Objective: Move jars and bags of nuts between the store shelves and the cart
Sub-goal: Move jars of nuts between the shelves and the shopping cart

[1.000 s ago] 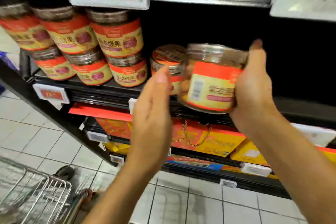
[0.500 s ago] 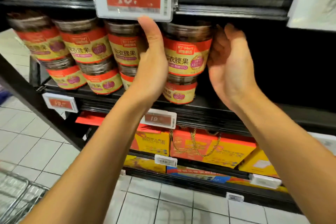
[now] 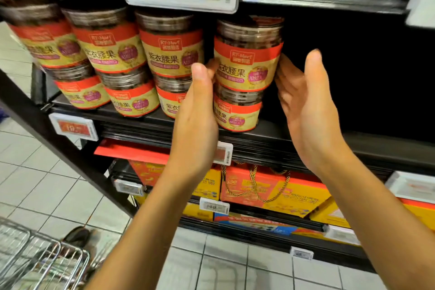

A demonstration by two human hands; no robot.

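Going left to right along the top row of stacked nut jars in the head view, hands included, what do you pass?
Far-left jar → second jar → third jar → left hand → fourth jar → right hand.

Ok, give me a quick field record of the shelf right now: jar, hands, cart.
top jar: upright, stacked on another jar, rightmost stack
left hand: fingers straight, fingertips at the jar's left side
right hand: open, fingertips at the jar's right side
shelf: bare to the right of the stack
cart: lower left, contents unclear
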